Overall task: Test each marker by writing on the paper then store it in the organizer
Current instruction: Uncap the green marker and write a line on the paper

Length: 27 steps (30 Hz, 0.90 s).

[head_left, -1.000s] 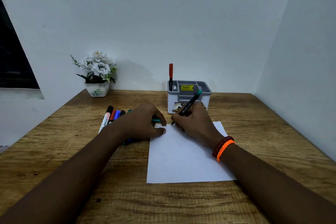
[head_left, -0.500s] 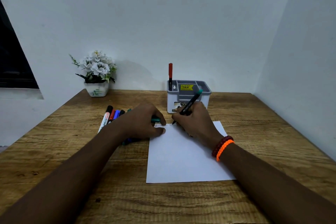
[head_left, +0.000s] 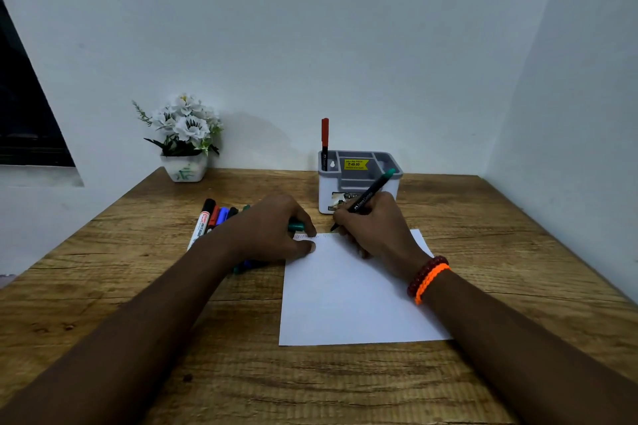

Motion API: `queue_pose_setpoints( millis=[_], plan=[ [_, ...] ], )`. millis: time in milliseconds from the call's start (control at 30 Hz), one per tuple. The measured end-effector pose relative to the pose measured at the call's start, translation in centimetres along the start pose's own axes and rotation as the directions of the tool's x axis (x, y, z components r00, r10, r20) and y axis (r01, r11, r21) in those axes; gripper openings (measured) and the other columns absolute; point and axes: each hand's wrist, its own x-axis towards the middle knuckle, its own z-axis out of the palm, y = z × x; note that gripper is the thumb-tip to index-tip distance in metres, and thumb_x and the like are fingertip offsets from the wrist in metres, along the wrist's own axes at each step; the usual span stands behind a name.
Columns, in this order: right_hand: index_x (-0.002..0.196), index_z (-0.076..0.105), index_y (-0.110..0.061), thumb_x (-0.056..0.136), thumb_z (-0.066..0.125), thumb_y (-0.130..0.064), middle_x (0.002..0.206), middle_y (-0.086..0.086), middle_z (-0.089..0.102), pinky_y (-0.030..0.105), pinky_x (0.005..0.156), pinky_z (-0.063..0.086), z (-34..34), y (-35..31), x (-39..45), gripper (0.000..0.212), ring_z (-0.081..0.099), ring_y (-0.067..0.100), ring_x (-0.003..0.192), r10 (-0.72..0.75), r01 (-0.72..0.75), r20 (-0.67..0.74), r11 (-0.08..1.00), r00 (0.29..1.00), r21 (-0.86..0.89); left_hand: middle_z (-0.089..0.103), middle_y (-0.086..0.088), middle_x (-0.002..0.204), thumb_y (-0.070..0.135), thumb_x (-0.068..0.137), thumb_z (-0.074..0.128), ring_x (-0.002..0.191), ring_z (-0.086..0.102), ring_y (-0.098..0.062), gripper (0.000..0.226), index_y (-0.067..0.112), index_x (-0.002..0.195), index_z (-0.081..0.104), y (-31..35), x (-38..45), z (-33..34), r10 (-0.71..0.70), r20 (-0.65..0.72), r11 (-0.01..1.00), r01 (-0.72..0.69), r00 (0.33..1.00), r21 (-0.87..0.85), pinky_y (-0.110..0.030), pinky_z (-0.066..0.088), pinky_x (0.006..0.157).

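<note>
On the wooden tabletop [head_left: 483, 217], one red-capped marker [head_left: 325, 143] already stands in the grey plastic organizer [head_left: 359, 183], the right hand [head_left: 374, 228] pinches a green-ended black marker [head_left: 367, 198] at the white paper sheet [head_left: 352, 300], the left hand [head_left: 272, 231] grips its green cap [head_left: 296, 226], and several loose markers [head_left: 214, 217] await testing

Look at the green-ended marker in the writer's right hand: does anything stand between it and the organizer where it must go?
Nothing visible does. The green-ended marker sits just in front of the organizer, whose near compartments look open; the red marker occupies only its back-left slot.
</note>
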Motion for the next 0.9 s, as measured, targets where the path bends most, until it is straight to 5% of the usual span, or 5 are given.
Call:
queue_pose_setpoints(
  millis=[400, 733, 900],
  plan=[
    [0.076, 0.065, 0.008, 0.082, 0.075, -0.013, 0.067, 0.021, 0.069, 0.023, 0.040, 0.041, -0.12, -0.08, -0.07, 0.023, 0.053, 0.012, 0.042, -0.019, 0.020, 0.016, 0.997, 1.000, -0.070, 0.071, 0.005, 0.120, 0.039, 0.089, 0.077, 0.102, 0.063, -0.007, 0.031, 0.024, 0.116, 0.078, -0.09, 0.08, 0.01, 0.005, 0.011, 1.000, -0.005, 1.000, 0.005, -0.017, 0.048, 0.083],
    [0.080, 0.064, 0.008, 0.083, 0.076, -0.011, 0.059, 0.004, 0.061, 0.021, 0.041, 0.039, -0.05, -0.09, 0.01, 0.023, 0.050, 0.005, 0.042, -0.027, 0.029, 0.022, 0.996, 0.999, -0.088, 0.069, 0.008, 0.124, 0.069, 0.074, 0.077, 0.109, 0.062, -0.009, 0.055, 0.032, 0.116, 0.076, -0.03, 0.16, 0.14, -0.050, 0.043, 0.998, 0.049, 0.998, 0.027, -0.036, 0.056, 0.096],
    [0.081, 0.064, 0.008, 0.083, 0.076, -0.012, 0.061, 0.009, 0.063, 0.025, 0.045, 0.041, 0.02, -0.12, 0.06, 0.023, 0.051, 0.006, 0.043, -0.035, 0.036, 0.007, 0.995, 0.999, -0.097, 0.068, 0.008, 0.124, 0.061, 0.078, 0.078, 0.107, 0.059, -0.008, 0.055, 0.027, 0.120, 0.075, 0.64, -0.04, -0.13, -0.058, 0.046, 0.998, 0.057, 0.997, 0.025, -0.024, 0.051, 0.090]
  ],
)
